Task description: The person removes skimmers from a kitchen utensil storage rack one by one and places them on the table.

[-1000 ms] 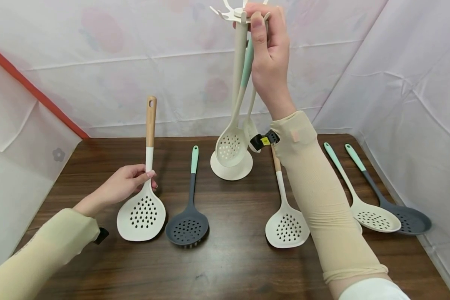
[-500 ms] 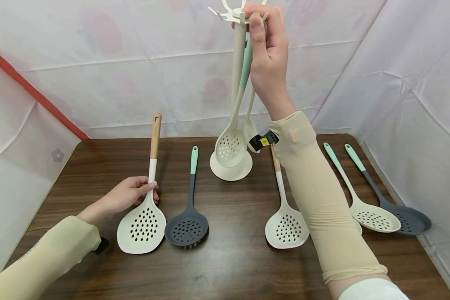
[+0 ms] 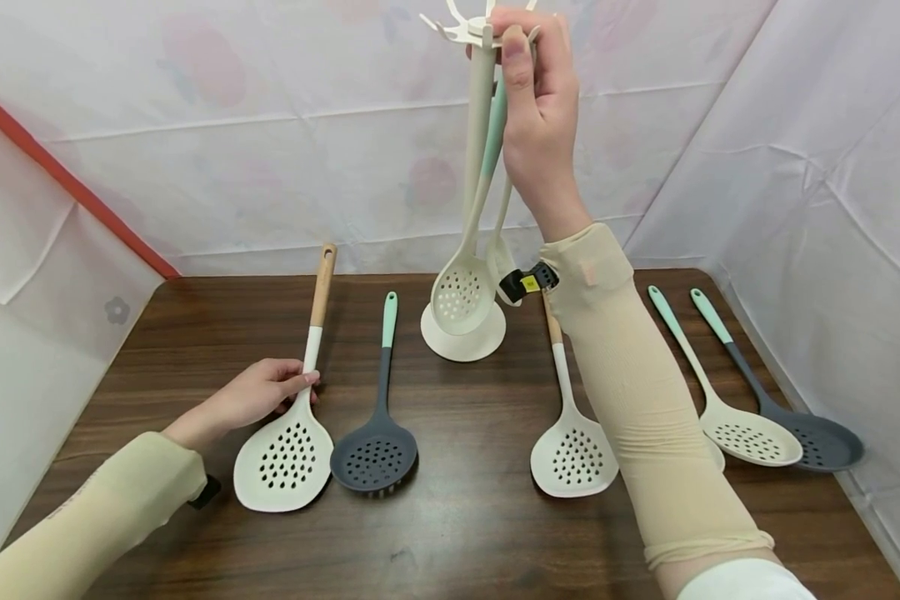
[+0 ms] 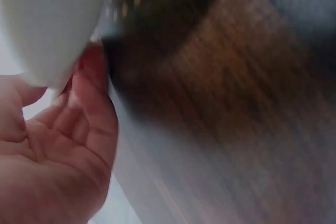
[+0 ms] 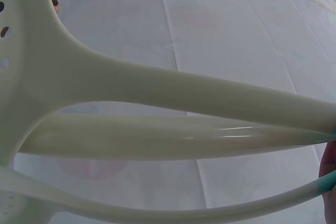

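My left hand (image 3: 294, 387) pinches the neck of a white slotted spatula (image 3: 283, 467) with a wooden handle. Its head lies on the brown table (image 3: 465, 533) and its handle slopes low and away from me. In the blurred left wrist view, my palm (image 4: 52, 156) sits under the spatula's pale head (image 4: 47, 24). My right hand (image 3: 521, 58) is raised at the top of a cream utensil stand (image 3: 462, 333). It grips the upper end of a teal-handled slotted spoon (image 3: 461, 296) that hangs beside the pole. In the right wrist view, cream handles (image 5: 173, 93) fill the frame.
A dark grey slotted spoon (image 3: 375, 454) lies right of the held spatula. A second white spatula (image 3: 573, 454) lies partly behind my right forearm. A cream spoon (image 3: 750, 433) and a grey spoon (image 3: 821, 442) lie near the table's right edge. Cloth walls (image 3: 232, 167) enclose the table.
The spatula's handle has swung down from nearly upright to a low slope, and my left hand has sunk slightly with it. My right hand stays at the stand's top.
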